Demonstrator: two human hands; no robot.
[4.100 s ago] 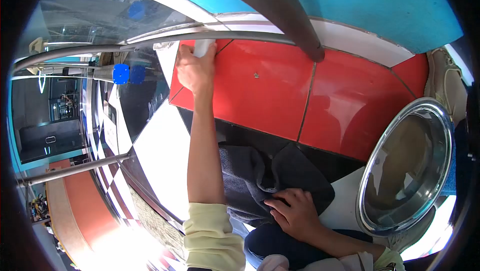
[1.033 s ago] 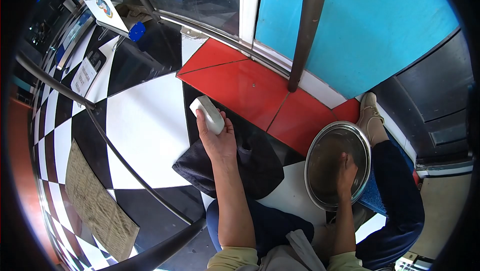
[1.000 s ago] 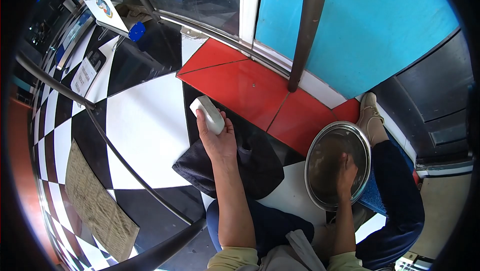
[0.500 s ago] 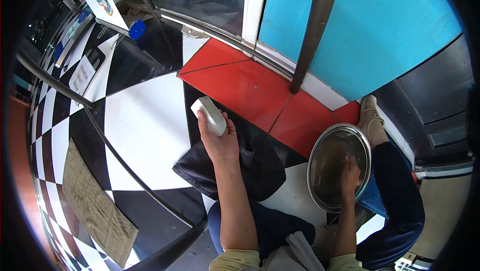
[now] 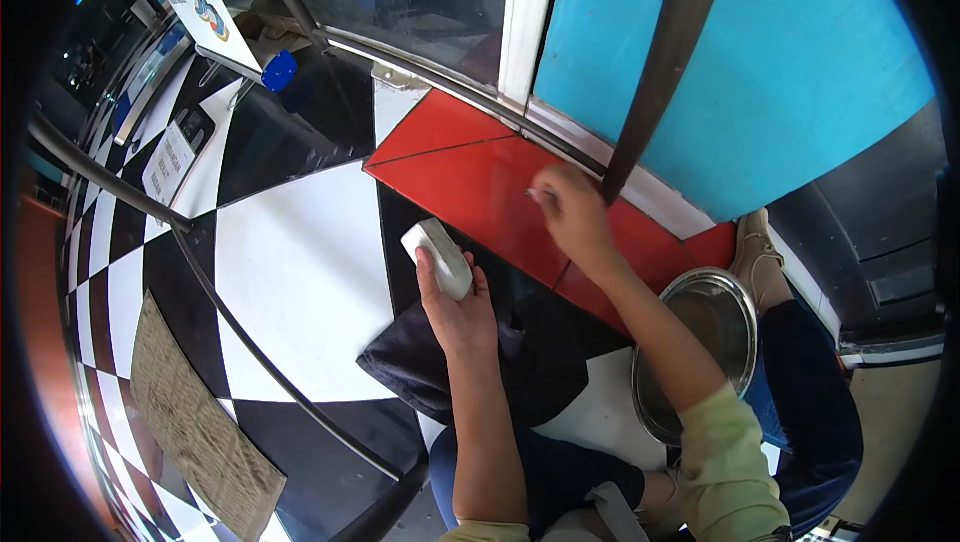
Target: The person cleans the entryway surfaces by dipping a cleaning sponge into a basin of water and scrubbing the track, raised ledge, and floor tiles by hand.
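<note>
At far left, a brown mat [image 5: 205, 412] is laid on the checkered floor [image 5: 300, 292]. Near the center, a white block [image 5: 438, 254] is gripped between the thumb and fingers of the left hand [image 5: 462, 320], above a crumpled dark cloth [image 5: 545, 377]. Farther right, the right hand [image 5: 575, 214] is positioned over red tiles [image 5: 470, 177], its fingers curled; owing to blur, whether anything is grasped cannot be told. At right, a metal basin [image 5: 751, 342] is partly hidden by the right forearm [image 5: 655, 327].
</note>
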